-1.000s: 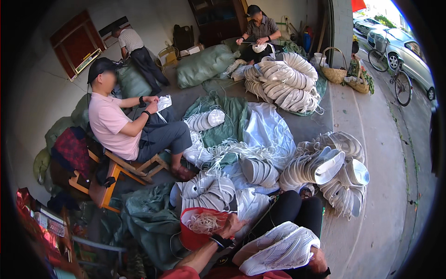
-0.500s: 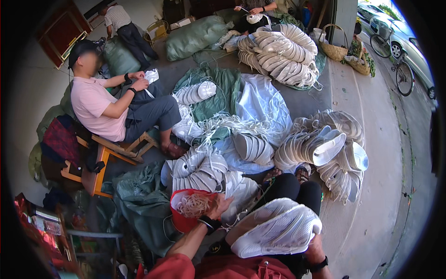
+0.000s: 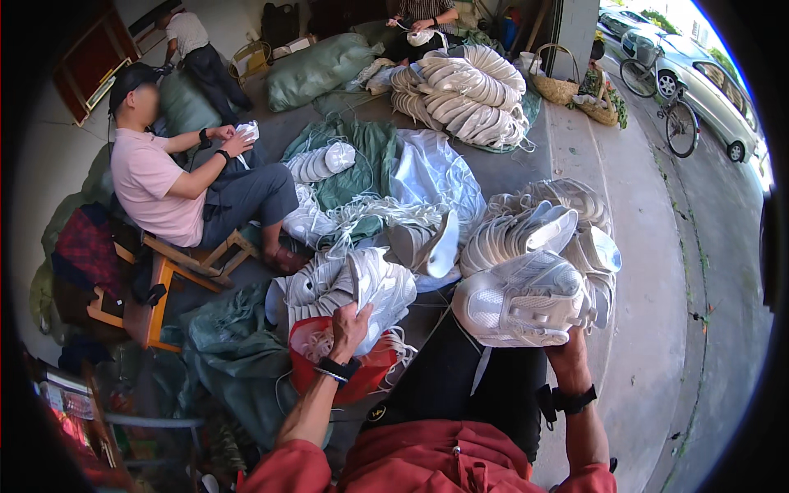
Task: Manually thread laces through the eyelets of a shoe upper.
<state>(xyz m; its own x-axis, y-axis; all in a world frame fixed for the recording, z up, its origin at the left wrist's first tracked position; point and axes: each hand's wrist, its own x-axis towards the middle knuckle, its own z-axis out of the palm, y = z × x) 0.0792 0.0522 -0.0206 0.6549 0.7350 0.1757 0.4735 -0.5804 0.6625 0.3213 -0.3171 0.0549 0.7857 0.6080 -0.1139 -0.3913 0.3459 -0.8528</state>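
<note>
A bundle of white mesh shoe uppers [image 3: 518,304] is raised above my lap at the right. My right hand [image 3: 567,355] grips it from below at the heel end, with part of the fingers hidden behind it. My left hand [image 3: 348,330] pinches the lower edge of another white shoe upper [image 3: 381,294], which stands tilted in front of a stacked row of uppers [image 3: 316,287]. Just under that hand is a red container [image 3: 370,374] with pale loops inside. White laces [image 3: 400,349] hang over its right side.
Stacked uppers [image 3: 514,234] lie beyond my knees, a tilted one [image 3: 445,246] beside them. Green sheeting [image 3: 230,353] covers floor at left. A person in a pink shirt [image 3: 152,168] sits on a wooden seat [image 3: 164,300], handling a white piece. Two other people work farther back.
My left hand has left the red container and closed on a shoe upper. The right hand has lifted its bundle forward and turned it. One upper now tilts out from the middle stack.
</note>
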